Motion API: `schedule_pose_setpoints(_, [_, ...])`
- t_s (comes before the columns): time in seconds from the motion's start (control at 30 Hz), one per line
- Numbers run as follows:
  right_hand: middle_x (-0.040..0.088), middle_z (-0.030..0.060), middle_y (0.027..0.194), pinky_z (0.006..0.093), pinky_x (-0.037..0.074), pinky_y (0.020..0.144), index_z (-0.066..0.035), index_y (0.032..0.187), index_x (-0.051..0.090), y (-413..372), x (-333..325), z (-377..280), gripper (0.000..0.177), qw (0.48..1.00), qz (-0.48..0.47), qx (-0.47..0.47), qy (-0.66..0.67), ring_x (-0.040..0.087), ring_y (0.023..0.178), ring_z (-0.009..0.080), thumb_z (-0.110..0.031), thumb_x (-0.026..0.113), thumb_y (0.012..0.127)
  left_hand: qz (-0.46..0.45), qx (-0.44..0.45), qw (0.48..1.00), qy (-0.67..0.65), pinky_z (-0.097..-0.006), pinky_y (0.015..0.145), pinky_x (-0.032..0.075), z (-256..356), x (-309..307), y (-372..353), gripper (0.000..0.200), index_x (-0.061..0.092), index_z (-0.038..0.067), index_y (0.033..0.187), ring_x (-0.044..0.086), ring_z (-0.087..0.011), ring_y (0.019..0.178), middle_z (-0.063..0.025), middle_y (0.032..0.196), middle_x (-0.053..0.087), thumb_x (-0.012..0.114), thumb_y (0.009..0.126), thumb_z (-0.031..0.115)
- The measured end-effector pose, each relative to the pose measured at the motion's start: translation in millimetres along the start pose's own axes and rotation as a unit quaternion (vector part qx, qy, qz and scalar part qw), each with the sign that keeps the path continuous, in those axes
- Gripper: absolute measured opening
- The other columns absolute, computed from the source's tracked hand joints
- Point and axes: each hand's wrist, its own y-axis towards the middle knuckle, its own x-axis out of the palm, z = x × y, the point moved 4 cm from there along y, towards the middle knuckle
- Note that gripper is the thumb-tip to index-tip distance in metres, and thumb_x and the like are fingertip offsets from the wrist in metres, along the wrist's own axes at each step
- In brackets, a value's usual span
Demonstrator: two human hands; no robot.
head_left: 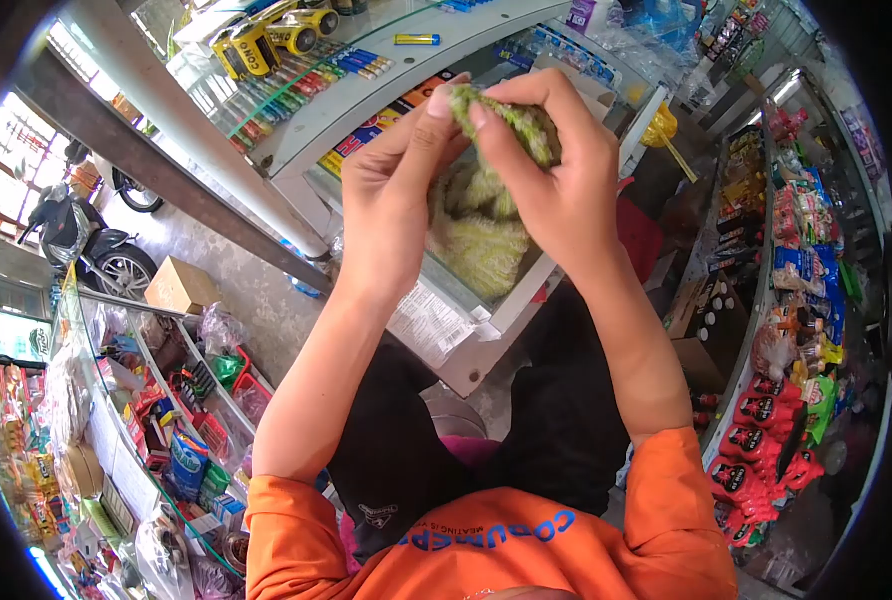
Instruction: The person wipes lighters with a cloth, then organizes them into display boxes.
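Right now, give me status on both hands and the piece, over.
Both pinching: left hand, right hand, on green knitted piece. Behind it, glass counter. Nothing in the way.

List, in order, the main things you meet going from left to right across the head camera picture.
Parked motorbike → cardboard box → left hand → green knitted piece, pinched by both hands → right hand → red bottles on the shop shelf.
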Motion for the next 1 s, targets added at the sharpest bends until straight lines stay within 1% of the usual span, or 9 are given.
schedule_pose_setpoints(0.1, [0.075, 0.0117, 0.089, 0.0356, 0.056, 0.071, -0.002, 0.1, 0.066, 0, -5, 14, 0.016, 0.997, -0.002, 0.072, -0.029, 0.075, 0.079, 0.0281, -0.011, 0.078, 0.093, 0.0, 0.017, 1.0, 0.011, -0.0293, 0.108, 0.053, 6, 2, 0, 0.042, 0.072, -0.001, 0.135, 0.068, -0.0116, 0.113, -0.0081, 0.127, 0.074, 0.067, 0.109, 0.032])
schedule_pose_setpoints(0.23, [0.073, 0.0124, 0.085, 0.036, 0.055, 0.068, -0.002, 0.1, 0.066, 2, -4, -3, 0.016, 1.0, 0.006, -0.01, 0.004, 0.074, 0.076, 0.0284, -0.013, 0.077, 0.095, -0.019, -0.014, 0.999, 0.04, -0.0308, 0.109, 0.053, 3, 2, -1, 0.045, 0.071, -0.002, 0.136, 0.068, -0.013, 0.114, -0.0092, 0.128, 0.074, 0.067, 0.109, 0.034])
schedule_pose_setpoints(0.37, [0.074, 0.0122, 0.087, 0.0362, 0.055, 0.069, -0.003, 0.1, 0.066, 2, -10, 8, 0.015, 0.998, -0.001, 0.051, -0.03, 0.074, 0.078, 0.0286, -0.011, 0.077, 0.095, -0.022, 0.013, 0.999, 0.028, -0.0311, 0.109, 0.053, 6, 5, 2, 0.045, 0.071, -0.003, 0.134, 0.068, -0.0137, 0.116, -0.0097, 0.127, 0.074, 0.066, 0.109, 0.034])
schedule_pose_setpoints(0.5, [0.073, 0.0122, 0.089, 0.036, 0.055, 0.069, -0.004, 0.099, 0.066, 0, -4, 2, 0.016, 1.0, -0.004, -0.002, -0.008, 0.073, 0.08, 0.0316, -0.012, 0.078, 0.094, -0.008, -0.002, 1.0, 0.027, -0.0322, 0.11, 0.054, 3, 3, -2, 0.046, 0.071, -0.005, 0.134, 0.069, -0.0164, 0.117, -0.0122, 0.129, 0.073, 0.067, 0.109, 0.033])
schedule_pose_setpoints(0.57, [0.074, 0.0119, 0.092, 0.0391, 0.054, 0.071, -0.005, 0.1, 0.066, -4, -8, 21, 0.018, 0.999, -0.02, 0.028, -0.031, 0.071, 0.082, 0.0342, -0.014, 0.079, 0.092, 0.006, 0.008, 1.0, 0.008, -0.0326, 0.109, 0.054, 4, -1, 1, 0.045, 0.071, -0.005, 0.134, 0.07, -0.0168, 0.116, -0.0124, 0.128, 0.073, 0.067, 0.109, 0.033])
schedule_pose_setpoints(0.63, [0.073, 0.0115, 0.09, 0.043, 0.053, 0.077, -0.006, 0.102, 0.067, -5, -6, 29, 0.021, 0.984, -0.123, -0.006, -0.13, 0.069, 0.088, 0.0352, -0.017, 0.08, 0.09, 0.04, 0.052, 0.997, 0.033, -0.0359, 0.11, 0.055, 12, -6, 5, 0.037, 0.072, -0.002, 0.13, 0.07, -0.0212, 0.118, -0.0145, 0.127, 0.074, 0.065, 0.11, 0.027])
schedule_pose_setpoints(0.67, [0.073, 0.0095, 0.092, 0.0442, 0.051, 0.084, -0.008, 0.108, 0.069, -7, -5, 30, 0.027, 0.983, -0.13, -0.025, -0.127, 0.068, 0.093, 0.0342, -0.021, 0.082, 0.088, 0.063, 0.051, 0.996, 0.047, -0.0355, 0.108, 0.056, 13, -6, 5, 0.037, 0.073, -0.002, 0.129, 0.07, -0.021, 0.117, -0.0139, 0.127, 0.074, 0.066, 0.109, 0.028])
schedule_pose_setpoints(0.8, [0.074, 0.0039, 0.103, 0.0413, 0.049, 0.087, -0.013, 0.122, 0.071, 4, -12, 15, 0.04, 0.995, -0.055, -0.031, -0.075, 0.07, 0.096, 0.0278, -0.023, 0.085, 0.086, 0.053, 0.032, 0.996, 0.068, -0.0323, 0.104, 0.055, 10, -9, 5, 0.04, 0.072, -0.006, 0.129, 0.07, -0.0176, 0.116, -0.0131, 0.124, 0.074, 0.073, 0.105, 0.027])
schedule_pose_setpoints(1.0, [0.075, 0.0033, 0.098, 0.0368, 0.053, 0.081, -0.01, 0.113, 0.073, 5, -14, 11, 0.031, 0.991, -0.089, -0.08, -0.058, 0.072, 0.087, 0.0217, -0.016, 0.086, 0.086, -0.007, 0.023, 0.994, 0.103, -0.0321, 0.106, 0.052, 12, 3, 1, 0.053, 0.06, -0.009, 0.139, 0.068, -0.0186, 0.12, -0.0166, 0.131, 0.069, 0.081, 0.099, 0.018])
